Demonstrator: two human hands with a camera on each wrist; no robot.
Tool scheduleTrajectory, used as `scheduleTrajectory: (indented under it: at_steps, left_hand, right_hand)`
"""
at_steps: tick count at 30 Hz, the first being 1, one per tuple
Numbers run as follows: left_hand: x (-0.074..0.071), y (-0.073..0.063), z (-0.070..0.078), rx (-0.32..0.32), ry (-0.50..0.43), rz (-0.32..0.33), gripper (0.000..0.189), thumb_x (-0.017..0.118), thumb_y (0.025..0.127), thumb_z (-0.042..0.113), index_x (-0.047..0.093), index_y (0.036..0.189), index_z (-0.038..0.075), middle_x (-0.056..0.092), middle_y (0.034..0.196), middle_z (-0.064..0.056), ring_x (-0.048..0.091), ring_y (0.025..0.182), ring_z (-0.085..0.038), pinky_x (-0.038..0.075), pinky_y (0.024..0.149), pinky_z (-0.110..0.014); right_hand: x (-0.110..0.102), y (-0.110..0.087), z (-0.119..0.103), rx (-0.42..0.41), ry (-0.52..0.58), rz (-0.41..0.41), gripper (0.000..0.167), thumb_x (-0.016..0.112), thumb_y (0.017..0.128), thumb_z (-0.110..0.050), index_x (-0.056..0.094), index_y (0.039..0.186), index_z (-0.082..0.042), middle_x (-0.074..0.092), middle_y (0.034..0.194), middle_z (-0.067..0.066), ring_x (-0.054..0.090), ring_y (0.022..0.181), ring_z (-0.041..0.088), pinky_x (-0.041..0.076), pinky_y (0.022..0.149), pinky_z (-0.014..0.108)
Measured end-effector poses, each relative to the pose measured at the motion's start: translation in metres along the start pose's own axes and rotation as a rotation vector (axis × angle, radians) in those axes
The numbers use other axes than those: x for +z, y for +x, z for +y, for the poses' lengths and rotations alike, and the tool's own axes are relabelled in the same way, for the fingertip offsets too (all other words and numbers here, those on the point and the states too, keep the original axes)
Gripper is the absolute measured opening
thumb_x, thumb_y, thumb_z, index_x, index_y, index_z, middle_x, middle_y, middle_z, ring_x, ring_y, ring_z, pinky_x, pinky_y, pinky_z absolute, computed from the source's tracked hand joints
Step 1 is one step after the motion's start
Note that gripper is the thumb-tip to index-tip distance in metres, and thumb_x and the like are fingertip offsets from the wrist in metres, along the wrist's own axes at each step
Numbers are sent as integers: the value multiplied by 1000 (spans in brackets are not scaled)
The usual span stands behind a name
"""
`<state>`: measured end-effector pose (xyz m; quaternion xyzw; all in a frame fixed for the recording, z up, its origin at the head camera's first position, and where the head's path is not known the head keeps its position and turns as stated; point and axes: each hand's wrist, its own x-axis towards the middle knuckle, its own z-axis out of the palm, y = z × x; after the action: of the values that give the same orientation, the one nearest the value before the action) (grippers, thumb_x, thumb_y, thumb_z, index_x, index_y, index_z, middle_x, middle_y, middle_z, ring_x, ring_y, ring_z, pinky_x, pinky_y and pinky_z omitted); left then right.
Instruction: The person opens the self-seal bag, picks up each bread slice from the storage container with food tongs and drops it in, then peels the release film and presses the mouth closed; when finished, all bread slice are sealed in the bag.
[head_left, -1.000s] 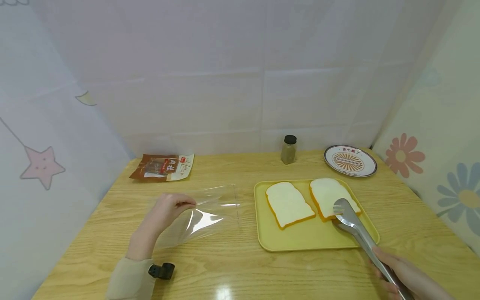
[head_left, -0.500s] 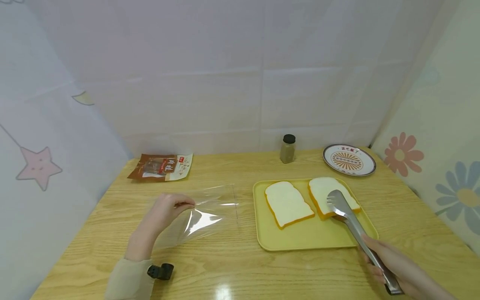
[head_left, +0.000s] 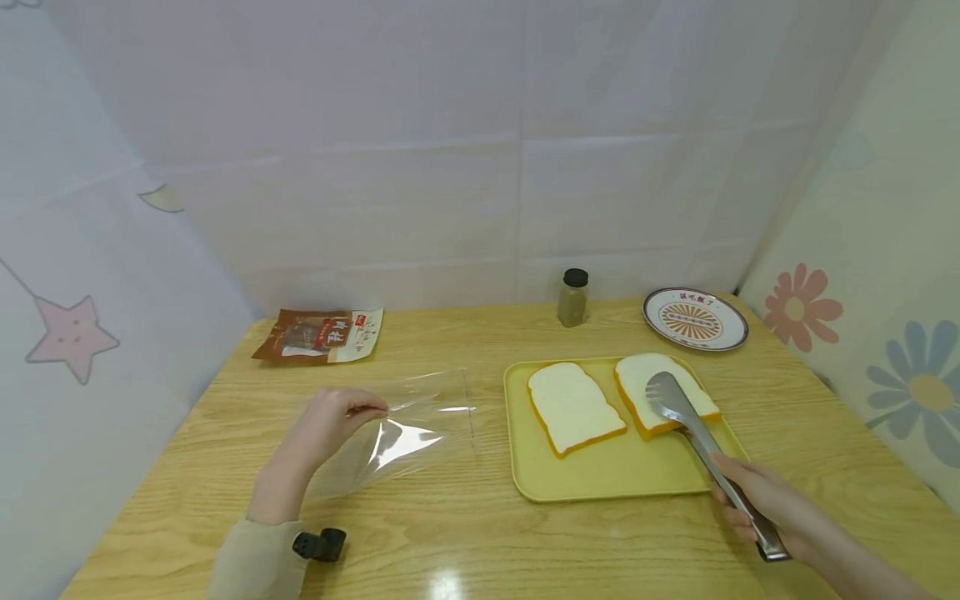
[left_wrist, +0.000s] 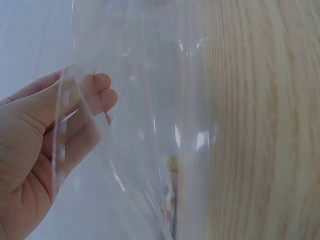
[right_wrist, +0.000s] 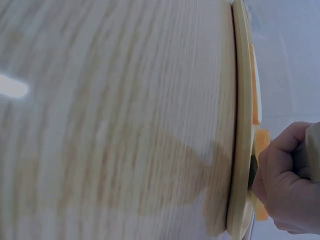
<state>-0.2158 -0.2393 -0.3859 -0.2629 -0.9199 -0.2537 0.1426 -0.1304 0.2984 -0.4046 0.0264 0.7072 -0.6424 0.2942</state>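
Note:
My left hand (head_left: 330,425) pinches the edge of a clear plastic bag (head_left: 420,442) between thumb and fingers, over the left part of the table. In the left wrist view the see-through film (left_wrist: 150,100) hangs around those fingertips. Metal tongs (head_left: 705,442) are gripped in my right hand (head_left: 761,496) at the right. One tong end lies over the top of the right-hand bread slice (head_left: 645,379), while the other goes under its near edge. A second bread slice (head_left: 573,406), white with an orange crust, lies beside it on the yellow tray (head_left: 600,483).
Behind the bag lies a brown packet (head_left: 318,336) with a clear window. A small black-capped jar (head_left: 573,297) stands near the back wall, and a patterned plate (head_left: 696,319) rests at the back right. Fabric walls (head_left: 397,200) bound the table (head_left: 420,546).
My right hand and the tongs have moved forward and slightly left, the upper tong end reaching farther over the right slice. My left hand keeps its pinch on the bag.

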Motion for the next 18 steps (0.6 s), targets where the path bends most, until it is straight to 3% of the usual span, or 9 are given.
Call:
scheduleTrajectory:
  at_steps: [14, 18]
  left_hand:
    - [2, 0, 0, 34, -1, 19, 9, 72, 79, 4, 75, 87, 8, 74, 85, -2, 70, 76, -16, 58, 67, -27]
    - [2, 0, 1, 32, -6, 8, 9, 71, 80, 4, 75, 87, 8, 74, 85, -2, 70, 77, -16, 58, 67, -27]
  right_hand:
    - [-14, 6, -7, 8, -143, 16, 43, 32, 103, -42, 52, 93, -5, 55, 73, -3, 51, 54, 4, 49, 50, 19]
    - [-16, 6, -8, 20, -122, 7, 41, 32, 103, -40, 50, 96, -4, 54, 73, -3, 48, 53, 3, 47, 49, 18]
